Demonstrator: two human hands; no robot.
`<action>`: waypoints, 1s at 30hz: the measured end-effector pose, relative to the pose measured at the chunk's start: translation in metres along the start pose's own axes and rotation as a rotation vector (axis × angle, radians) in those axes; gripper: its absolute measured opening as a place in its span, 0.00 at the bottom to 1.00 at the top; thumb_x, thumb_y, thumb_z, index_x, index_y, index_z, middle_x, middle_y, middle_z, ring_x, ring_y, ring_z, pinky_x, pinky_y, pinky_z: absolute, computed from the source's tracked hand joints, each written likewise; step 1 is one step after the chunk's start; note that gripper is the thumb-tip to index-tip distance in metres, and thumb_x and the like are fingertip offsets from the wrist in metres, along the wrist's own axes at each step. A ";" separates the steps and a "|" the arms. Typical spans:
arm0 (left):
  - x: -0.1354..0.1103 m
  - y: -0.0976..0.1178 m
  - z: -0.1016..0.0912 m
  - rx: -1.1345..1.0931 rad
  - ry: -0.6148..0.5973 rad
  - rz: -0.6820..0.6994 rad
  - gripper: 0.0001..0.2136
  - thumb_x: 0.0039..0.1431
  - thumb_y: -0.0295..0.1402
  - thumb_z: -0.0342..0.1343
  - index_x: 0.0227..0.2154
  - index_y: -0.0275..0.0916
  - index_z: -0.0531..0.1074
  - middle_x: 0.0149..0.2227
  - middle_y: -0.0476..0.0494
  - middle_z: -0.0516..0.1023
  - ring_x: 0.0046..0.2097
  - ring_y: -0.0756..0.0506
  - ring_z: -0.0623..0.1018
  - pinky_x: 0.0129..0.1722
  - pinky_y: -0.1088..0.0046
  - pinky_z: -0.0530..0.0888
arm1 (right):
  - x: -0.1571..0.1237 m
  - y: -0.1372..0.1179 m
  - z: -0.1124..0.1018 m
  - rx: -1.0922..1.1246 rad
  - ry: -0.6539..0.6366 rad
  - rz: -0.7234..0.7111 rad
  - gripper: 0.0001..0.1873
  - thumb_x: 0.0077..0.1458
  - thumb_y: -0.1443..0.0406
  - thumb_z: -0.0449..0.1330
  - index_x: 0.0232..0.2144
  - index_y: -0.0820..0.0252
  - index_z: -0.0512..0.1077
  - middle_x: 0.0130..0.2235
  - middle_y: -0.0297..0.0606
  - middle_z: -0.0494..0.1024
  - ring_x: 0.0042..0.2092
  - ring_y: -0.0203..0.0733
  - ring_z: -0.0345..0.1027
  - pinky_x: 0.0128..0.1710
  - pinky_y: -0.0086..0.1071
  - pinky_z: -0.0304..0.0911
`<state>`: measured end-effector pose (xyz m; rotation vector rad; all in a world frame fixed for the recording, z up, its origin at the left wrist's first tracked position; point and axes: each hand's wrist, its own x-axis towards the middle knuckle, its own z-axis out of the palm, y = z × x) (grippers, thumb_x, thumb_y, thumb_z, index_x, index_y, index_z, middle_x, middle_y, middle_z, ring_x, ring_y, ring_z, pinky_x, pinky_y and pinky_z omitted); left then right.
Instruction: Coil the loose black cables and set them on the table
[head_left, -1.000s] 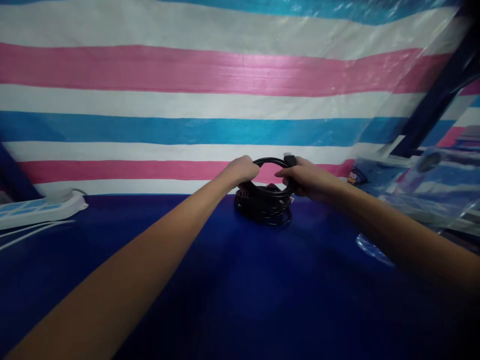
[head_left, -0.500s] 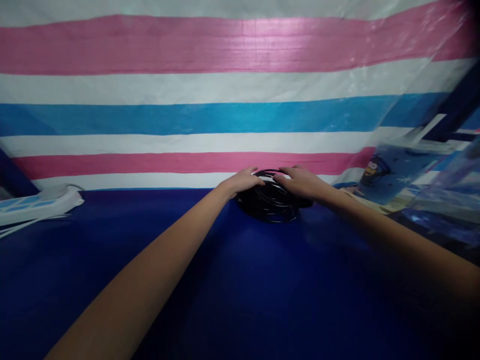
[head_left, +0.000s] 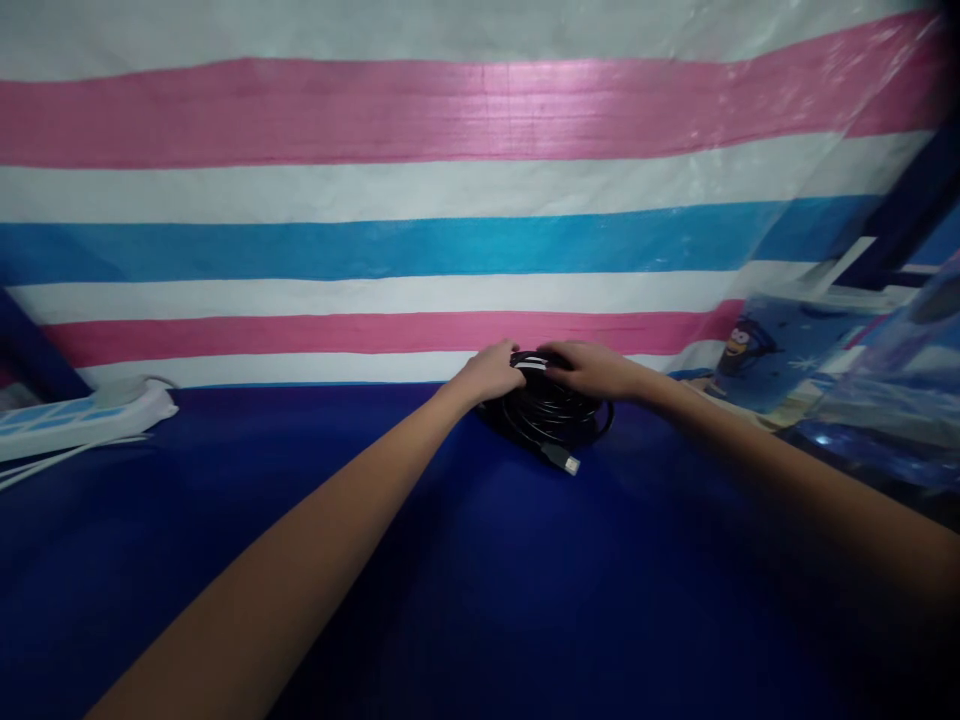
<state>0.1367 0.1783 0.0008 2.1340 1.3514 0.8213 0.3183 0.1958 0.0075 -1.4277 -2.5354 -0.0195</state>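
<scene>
**Two hands on a coiled black cable**

The smooth, dark blue surface (head_left: 480, 580) fills the near view, both bare forearms stretched across it. At its far edge lies a coil of glossy black cable (head_left: 551, 418), one plug end (head_left: 568, 463) (metal-tipped) poking out toward the person. The left hand (head_left: 493, 372) and right hand (head_left: 589, 368) rest on top, fingers curved loosely over the loops. Leftward sits a white power strip (head_left: 82, 420). Behind hangs a woven striped tarp (head_left: 450, 200).
</scene>
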 end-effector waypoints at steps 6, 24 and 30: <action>0.008 -0.002 -0.011 0.044 0.044 -0.127 0.19 0.52 0.27 0.51 0.48 0.31 0.66 0.47 0.30 0.71 0.48 0.38 0.72 0.47 0.56 0.67 | 0.015 -0.007 -0.013 -0.083 0.006 0.009 0.18 0.56 0.69 0.49 0.46 0.69 0.71 0.46 0.53 0.74 0.45 0.50 0.68 0.44 0.39 0.61; 0.001 -0.007 0.005 -0.286 0.169 0.052 0.20 0.59 0.36 0.48 0.52 0.33 0.64 0.58 0.36 0.65 0.58 0.44 0.65 0.57 0.70 0.59 | -0.018 -0.021 -0.021 0.048 0.072 0.004 0.35 0.63 0.53 0.36 0.65 0.70 0.44 0.65 0.50 0.48 0.65 0.50 0.41 0.63 0.46 0.41; -0.028 0.014 -0.016 -0.218 0.433 0.055 0.17 0.65 0.39 0.38 0.46 0.35 0.66 0.52 0.37 0.70 0.54 0.44 0.67 0.53 0.69 0.62 | -0.103 -0.067 -0.028 0.087 0.327 -0.196 0.26 0.62 0.54 0.43 0.57 0.57 0.64 0.57 0.43 0.66 0.56 0.52 0.60 0.57 0.50 0.53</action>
